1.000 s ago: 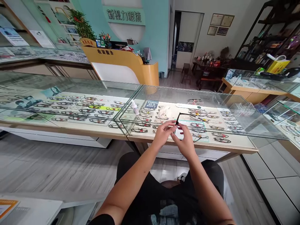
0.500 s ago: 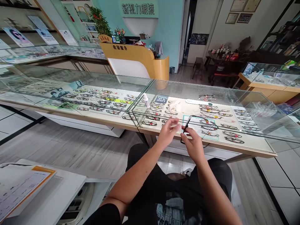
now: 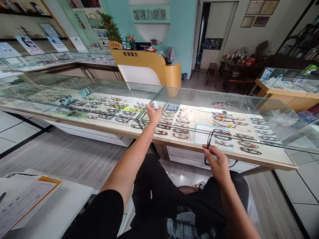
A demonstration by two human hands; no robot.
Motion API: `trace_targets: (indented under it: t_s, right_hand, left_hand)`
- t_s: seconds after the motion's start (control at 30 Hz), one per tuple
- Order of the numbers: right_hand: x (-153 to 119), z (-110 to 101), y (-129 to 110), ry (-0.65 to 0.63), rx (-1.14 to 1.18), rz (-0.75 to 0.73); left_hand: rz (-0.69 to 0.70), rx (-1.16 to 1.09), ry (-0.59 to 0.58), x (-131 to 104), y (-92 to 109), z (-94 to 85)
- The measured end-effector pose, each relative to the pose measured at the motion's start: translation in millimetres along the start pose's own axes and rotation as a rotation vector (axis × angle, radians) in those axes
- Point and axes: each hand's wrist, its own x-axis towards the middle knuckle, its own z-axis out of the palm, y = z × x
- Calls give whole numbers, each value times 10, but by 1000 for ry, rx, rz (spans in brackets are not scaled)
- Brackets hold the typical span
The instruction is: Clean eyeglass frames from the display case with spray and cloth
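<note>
My left hand (image 3: 154,114) is wrapped round a small white bottle (image 3: 155,106) that stands on the glass top of the display case (image 3: 184,91). My right hand (image 3: 217,159) pinches a pair of black-framed glasses (image 3: 208,149) in front of the case's near edge. A crumpled pale cloth (image 3: 185,115) lies to the right of the bottle. Under the glass, rows of spectacle frames (image 3: 224,117) rest on a white surface, with a dark blue card (image 3: 172,106) near my left hand.
At the lower left a white table (image 3: 74,202) bears a paper form with an orange edge (image 3: 37,199). A yellow counter (image 3: 139,59) stands beyond the case. Crumpled clear plastic (image 3: 279,117) is at the right.
My left hand has moved forward and left, from beside the glasses to the white bottle, and has closed on it. My right hand has shifted right and slightly down with the glasses.
</note>
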Motion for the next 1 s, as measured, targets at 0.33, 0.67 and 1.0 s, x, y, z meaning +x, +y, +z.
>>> trace_targets:
  t_s: [0.33, 0.67, 1.0]
  right_hand:
    - [-111, -155, -50, -1, 42, -2]
    - [-51, -104, -64, -52, 90, 5]
    - [-21, 61, -381, -203, 341, 134]
  left_hand:
    - [-132, -160, -203, -163, 30, -87]
    - [-461, -550, -1092, -1306, 816, -523]
    - [-337, -412, -1249, -1805, 668, -378]
